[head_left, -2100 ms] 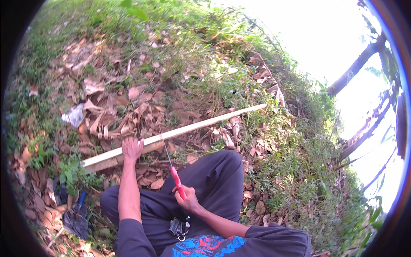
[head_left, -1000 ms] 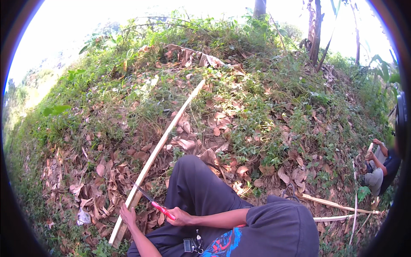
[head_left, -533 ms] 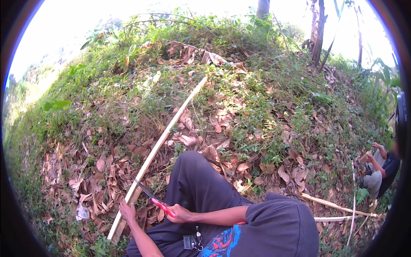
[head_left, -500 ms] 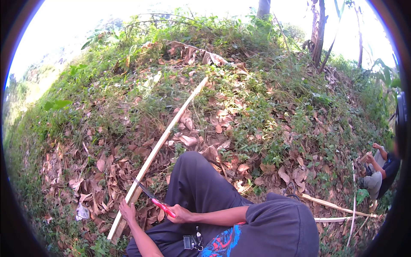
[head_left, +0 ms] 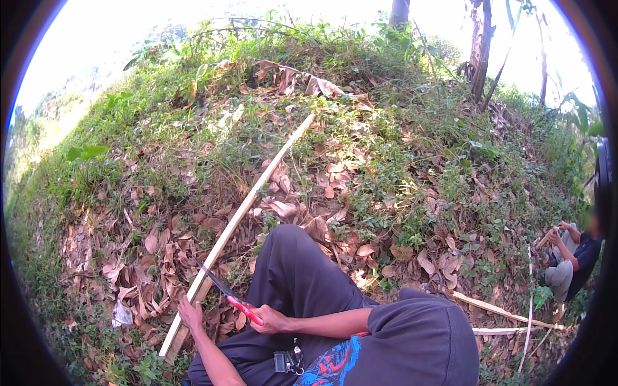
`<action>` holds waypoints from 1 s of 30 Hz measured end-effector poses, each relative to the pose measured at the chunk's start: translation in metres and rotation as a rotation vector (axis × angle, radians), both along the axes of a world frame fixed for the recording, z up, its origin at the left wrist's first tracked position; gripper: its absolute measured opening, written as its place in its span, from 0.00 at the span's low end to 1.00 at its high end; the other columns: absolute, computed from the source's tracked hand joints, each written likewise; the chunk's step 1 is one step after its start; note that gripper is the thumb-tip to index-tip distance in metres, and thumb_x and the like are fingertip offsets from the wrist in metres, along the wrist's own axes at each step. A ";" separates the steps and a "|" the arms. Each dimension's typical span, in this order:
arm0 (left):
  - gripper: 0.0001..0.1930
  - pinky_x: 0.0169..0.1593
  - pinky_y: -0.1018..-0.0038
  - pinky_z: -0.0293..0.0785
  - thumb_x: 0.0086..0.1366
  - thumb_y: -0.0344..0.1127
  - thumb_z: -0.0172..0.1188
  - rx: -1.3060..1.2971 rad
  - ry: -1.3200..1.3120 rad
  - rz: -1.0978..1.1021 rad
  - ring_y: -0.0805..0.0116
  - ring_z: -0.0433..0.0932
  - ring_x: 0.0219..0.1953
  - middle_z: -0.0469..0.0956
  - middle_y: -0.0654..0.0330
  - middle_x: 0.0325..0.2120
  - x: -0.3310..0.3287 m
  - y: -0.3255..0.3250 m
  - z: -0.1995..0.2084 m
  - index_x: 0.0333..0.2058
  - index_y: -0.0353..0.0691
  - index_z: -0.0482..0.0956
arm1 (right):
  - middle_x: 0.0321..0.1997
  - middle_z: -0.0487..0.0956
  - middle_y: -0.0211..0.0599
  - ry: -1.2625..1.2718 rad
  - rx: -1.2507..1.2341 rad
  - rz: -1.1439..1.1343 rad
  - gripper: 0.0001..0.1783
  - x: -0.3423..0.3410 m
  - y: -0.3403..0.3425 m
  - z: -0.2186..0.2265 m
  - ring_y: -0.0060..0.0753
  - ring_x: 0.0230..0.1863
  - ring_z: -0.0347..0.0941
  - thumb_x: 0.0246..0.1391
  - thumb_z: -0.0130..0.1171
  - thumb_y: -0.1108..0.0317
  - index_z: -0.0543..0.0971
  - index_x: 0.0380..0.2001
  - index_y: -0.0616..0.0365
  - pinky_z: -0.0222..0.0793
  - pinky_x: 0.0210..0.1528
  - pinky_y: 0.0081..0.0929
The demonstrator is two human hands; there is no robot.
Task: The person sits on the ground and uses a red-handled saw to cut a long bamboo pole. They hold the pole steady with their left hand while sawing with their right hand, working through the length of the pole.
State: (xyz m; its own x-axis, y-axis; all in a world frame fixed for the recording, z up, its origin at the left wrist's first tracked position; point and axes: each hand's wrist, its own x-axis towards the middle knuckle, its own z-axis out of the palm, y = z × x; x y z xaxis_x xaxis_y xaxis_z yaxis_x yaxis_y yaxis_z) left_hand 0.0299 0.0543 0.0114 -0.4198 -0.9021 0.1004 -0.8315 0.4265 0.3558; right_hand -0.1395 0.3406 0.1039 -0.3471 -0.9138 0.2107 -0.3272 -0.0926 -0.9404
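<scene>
A long pale wooden strip slants from beside my left knee up the leafy slope. My left hand grips it near its lower end, fingers closed around the edge. A shorter piece of wood shows beneath or beside that end. My right hand is closed on the red handle of a hand saw, over my folded legs. The saw's narrow dark blade lies across the strip just above my left hand, its tip past the far edge. Its teeth are too small to make out.
Dry leaves and low green plants cover the slope. At the right, another person sits holding a piece of wood. More pale strips lie on the ground between us. Tree trunks stand at the upper right; a crumpled plastic scrap lies left.
The saw blade has slid forward and left across the strip, so more of its tip shows beyond the edge. My left hand has barely moved. The other person's hands have shifted slightly.
</scene>
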 end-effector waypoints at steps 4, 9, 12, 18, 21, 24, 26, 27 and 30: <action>0.26 0.61 0.54 0.62 0.64 0.41 0.58 -0.107 0.010 -0.014 0.44 0.68 0.56 0.70 0.47 0.55 0.016 -0.009 -0.005 0.58 0.37 0.70 | 0.17 0.72 0.54 -0.019 0.016 0.027 0.07 0.006 -0.005 0.001 0.61 0.23 0.74 0.50 0.57 0.70 0.71 0.25 0.63 0.67 0.25 0.45; 0.19 0.47 0.53 0.68 0.74 0.43 0.44 -0.066 0.275 0.169 0.40 0.74 0.45 0.76 0.41 0.44 -0.009 0.001 0.017 0.50 0.33 0.73 | 0.17 0.72 0.55 -0.054 0.045 -0.029 0.07 0.000 -0.006 -0.010 0.60 0.24 0.74 0.51 0.56 0.70 0.73 0.25 0.63 0.67 0.25 0.45; 0.24 0.43 0.50 0.65 0.76 0.48 0.40 -0.004 0.424 0.235 0.39 0.75 0.38 0.77 0.38 0.34 -0.013 0.002 0.024 0.39 0.29 0.75 | 0.18 0.74 0.52 -0.027 0.050 -0.029 0.06 0.000 -0.006 -0.009 0.55 0.22 0.75 0.51 0.56 0.71 0.74 0.27 0.64 0.69 0.26 0.42; 0.34 0.40 0.51 0.65 0.75 0.57 0.37 0.064 0.488 0.237 0.39 0.74 0.31 0.76 0.39 0.26 -0.010 -0.004 0.020 0.29 0.28 0.76 | 0.17 0.72 0.53 -0.079 0.040 -0.027 0.07 0.002 -0.007 -0.008 0.57 0.20 0.72 0.51 0.56 0.71 0.73 0.27 0.64 0.67 0.25 0.41; 0.36 0.39 0.51 0.65 0.74 0.59 0.37 0.090 0.458 0.248 0.41 0.74 0.30 0.76 0.40 0.23 -0.009 -0.002 0.018 0.28 0.28 0.77 | 0.16 0.70 0.55 -0.080 0.002 -0.031 0.07 0.001 -0.007 -0.009 0.59 0.19 0.70 0.52 0.57 0.70 0.73 0.27 0.65 0.66 0.24 0.42; 0.36 0.39 0.51 0.65 0.74 0.59 0.37 0.078 0.470 0.210 0.41 0.74 0.30 0.76 0.40 0.23 -0.007 0.002 0.016 0.29 0.28 0.77 | 0.16 0.70 0.55 -0.065 -0.004 -0.035 0.07 0.001 -0.007 -0.009 0.59 0.20 0.70 0.52 0.56 0.71 0.72 0.27 0.64 0.66 0.24 0.43; 0.36 0.40 0.52 0.66 0.74 0.60 0.37 0.080 0.464 0.169 0.40 0.75 0.31 0.77 0.39 0.24 -0.007 0.004 0.018 0.30 0.28 0.78 | 0.16 0.70 0.55 -0.057 -0.010 -0.038 0.07 0.001 -0.007 -0.010 0.60 0.20 0.71 0.52 0.56 0.71 0.72 0.27 0.64 0.66 0.24 0.44; 0.36 0.41 0.52 0.67 0.74 0.60 0.37 0.068 0.489 0.192 0.40 0.76 0.31 0.78 0.39 0.25 -0.010 0.005 0.019 0.30 0.27 0.79 | 0.16 0.70 0.54 -0.054 -0.016 -0.037 0.07 0.001 -0.007 -0.010 0.60 0.20 0.71 0.52 0.56 0.71 0.72 0.26 0.64 0.66 0.24 0.44; 0.38 0.41 0.52 0.68 0.74 0.60 0.37 0.042 0.504 0.231 0.40 0.77 0.33 0.79 0.38 0.26 -0.011 0.005 0.019 0.31 0.26 0.80 | 0.16 0.71 0.54 -0.036 -0.037 -0.036 0.07 0.002 -0.008 -0.010 0.60 0.21 0.72 0.52 0.56 0.71 0.72 0.26 0.64 0.66 0.24 0.45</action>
State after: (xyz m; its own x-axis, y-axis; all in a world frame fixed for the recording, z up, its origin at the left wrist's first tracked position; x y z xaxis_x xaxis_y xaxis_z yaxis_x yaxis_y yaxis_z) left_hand 0.0191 0.0597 0.0301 -0.1198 -0.9725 0.1999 -0.6243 0.2304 0.7465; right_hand -0.1375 0.3323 0.0941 -0.3876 -0.8925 0.2306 -0.2965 -0.1161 -0.9479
